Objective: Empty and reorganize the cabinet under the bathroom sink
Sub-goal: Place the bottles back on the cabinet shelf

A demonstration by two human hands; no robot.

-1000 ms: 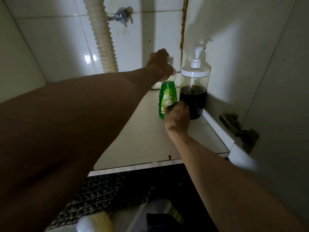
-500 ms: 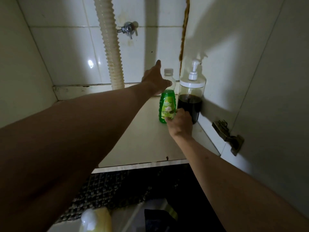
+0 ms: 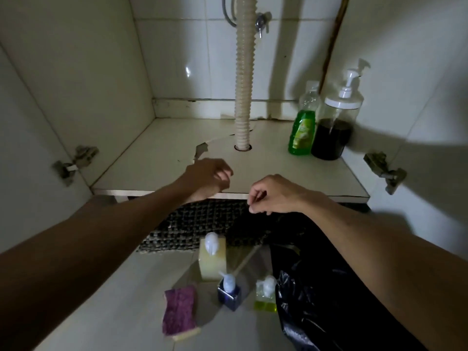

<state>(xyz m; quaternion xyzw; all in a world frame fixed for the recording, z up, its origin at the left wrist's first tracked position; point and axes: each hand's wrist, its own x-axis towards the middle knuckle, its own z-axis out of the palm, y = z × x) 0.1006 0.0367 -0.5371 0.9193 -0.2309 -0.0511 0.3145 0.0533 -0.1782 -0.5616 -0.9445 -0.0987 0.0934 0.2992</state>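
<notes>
Nearest, on the floor tiles: purple sponge at left, then a blue pump bottle and a yellow-green pump bottle side by side, with a pale square pump bottle just behind them. Black plastic bag lies right of these, under my right arm. Dark woven mat sits beyond the bottles, against the cabinet front.

Both hands hover at the front edge of the cabinet shelf, apart from each other. Left hand: fingers loosely curled, grip empty. Right hand: fingertips drawn together, pointing down; can't tell if it pinches anything.

Inside the cabinet, far right corner: green liquid bottle touching or just beside a clear pump dispenser half full of dark liquid; a clear bottle stands behind the green one. Ribbed drain hose drops through a hole in the shelf at centre; shelf surface is cracked left of that hole. Valve on the tiled back wall. Door hinges left and right.
</notes>
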